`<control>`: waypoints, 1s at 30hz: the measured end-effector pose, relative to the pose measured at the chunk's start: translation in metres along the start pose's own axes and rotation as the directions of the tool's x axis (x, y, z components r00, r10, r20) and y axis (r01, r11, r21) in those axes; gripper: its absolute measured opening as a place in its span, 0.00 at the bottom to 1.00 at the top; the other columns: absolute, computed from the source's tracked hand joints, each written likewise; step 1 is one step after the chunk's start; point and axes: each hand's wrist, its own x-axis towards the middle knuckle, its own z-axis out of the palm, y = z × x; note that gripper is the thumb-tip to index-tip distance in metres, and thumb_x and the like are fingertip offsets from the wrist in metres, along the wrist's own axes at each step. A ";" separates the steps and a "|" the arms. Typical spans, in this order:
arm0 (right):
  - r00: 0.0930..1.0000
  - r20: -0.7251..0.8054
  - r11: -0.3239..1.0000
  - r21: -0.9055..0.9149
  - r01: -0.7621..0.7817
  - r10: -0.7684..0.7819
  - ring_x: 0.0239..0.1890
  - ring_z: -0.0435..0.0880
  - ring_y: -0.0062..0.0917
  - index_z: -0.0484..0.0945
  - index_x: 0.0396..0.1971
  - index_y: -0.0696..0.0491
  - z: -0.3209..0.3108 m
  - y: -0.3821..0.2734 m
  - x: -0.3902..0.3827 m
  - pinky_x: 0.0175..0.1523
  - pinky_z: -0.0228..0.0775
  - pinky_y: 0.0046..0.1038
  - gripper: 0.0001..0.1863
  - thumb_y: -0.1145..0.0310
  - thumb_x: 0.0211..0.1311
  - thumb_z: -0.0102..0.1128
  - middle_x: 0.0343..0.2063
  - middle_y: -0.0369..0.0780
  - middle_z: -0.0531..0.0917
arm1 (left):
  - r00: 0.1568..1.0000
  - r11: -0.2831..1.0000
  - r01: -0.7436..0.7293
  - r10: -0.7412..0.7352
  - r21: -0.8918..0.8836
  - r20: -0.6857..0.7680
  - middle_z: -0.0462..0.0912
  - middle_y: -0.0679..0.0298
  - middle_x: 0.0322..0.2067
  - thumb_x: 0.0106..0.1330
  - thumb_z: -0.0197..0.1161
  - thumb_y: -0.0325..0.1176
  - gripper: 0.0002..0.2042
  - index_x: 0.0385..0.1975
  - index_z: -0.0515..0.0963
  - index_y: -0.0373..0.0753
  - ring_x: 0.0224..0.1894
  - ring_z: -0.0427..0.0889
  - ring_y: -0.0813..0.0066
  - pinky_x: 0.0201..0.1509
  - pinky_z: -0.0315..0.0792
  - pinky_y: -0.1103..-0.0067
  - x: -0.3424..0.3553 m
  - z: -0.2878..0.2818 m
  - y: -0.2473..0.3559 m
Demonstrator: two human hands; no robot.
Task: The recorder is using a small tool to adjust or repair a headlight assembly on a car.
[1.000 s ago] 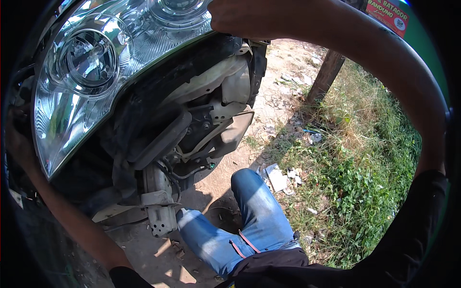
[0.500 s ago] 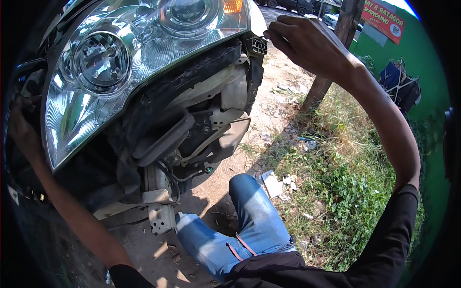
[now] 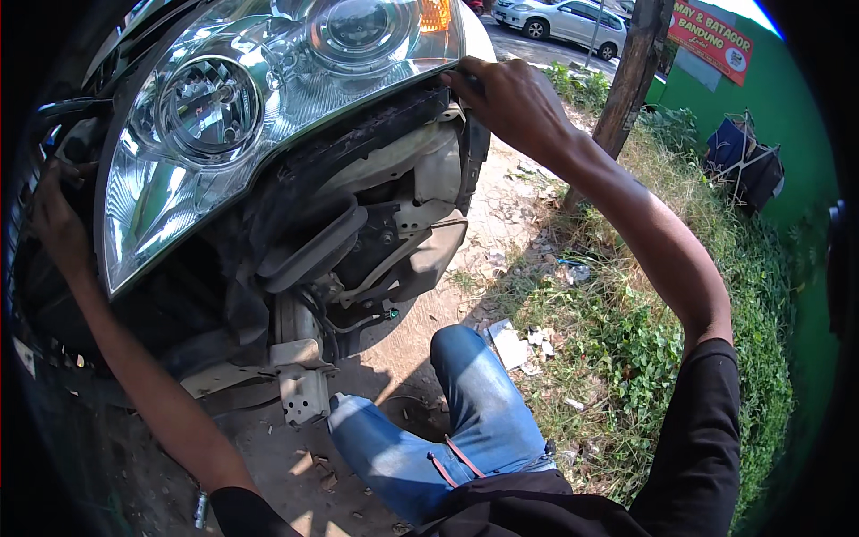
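A large clear car headlight point(image 3: 210, 107) with two round lamps and an orange corner fills the upper left, over the car's opened front. My right hand point(image 3: 523, 103) is closed on the headlight's lower right corner, its fingertips curled at the edge. At the far left, in shadow, my left hand point(image 3: 63, 215) reaches beside the headlight's left edge. Its fingers are bent around something dark there that I cannot make out. Under the headlight runs a black plastic strip point(image 3: 367, 134).
Bare metal brackets point(image 3: 300, 376), a dark duct point(image 3: 313, 242) and a loose cable connector point(image 3: 391, 314) lie below the headlight. Weeds point(image 3: 644, 349), a wooden post point(image 3: 631, 85) and a green wall point(image 3: 787, 116) stand to the right. A silver car point(image 3: 564, 22) is on the road behind.
My right hand has moved left and down onto the headlight's corner. The headlight sits slightly farther right and higher in view. A silver car now shows on the road.
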 end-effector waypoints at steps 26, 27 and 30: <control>0.983 0.001 0.925 -0.338 0.171 -0.181 0.19 0.83 0.39 0.78 0.40 0.54 -0.004 -0.006 -0.003 0.26 0.75 0.42 0.11 0.62 0.74 0.52 0.16 0.45 0.79 | 0.998 0.992 0.001 -0.009 -0.123 -0.065 0.85 0.59 0.33 0.76 0.52 0.38 0.18 0.34 0.80 0.27 0.38 0.80 0.72 0.50 0.70 0.75 -0.009 0.017 0.049; 0.990 0.033 0.946 -0.292 0.140 -0.137 0.22 0.85 0.43 0.78 0.37 0.55 -0.007 -0.007 -0.003 0.28 0.76 0.44 0.08 0.66 0.72 0.54 0.18 0.48 0.81 | 0.999 0.994 -0.007 0.001 -0.113 -0.050 0.85 0.59 0.33 0.76 0.52 0.38 0.18 0.34 0.80 0.27 0.38 0.80 0.71 0.51 0.70 0.75 -0.009 0.016 0.050; 0.991 -0.005 0.977 -0.168 0.130 -0.132 0.21 0.84 0.40 0.81 0.39 0.52 -0.018 -0.004 -0.007 0.29 0.76 0.42 0.09 0.64 0.71 0.57 0.20 0.46 0.83 | 0.996 0.994 -0.017 0.007 -0.107 -0.094 0.85 0.58 0.33 0.76 0.52 0.38 0.17 0.34 0.80 0.27 0.40 0.80 0.70 0.53 0.69 0.75 -0.010 0.016 0.046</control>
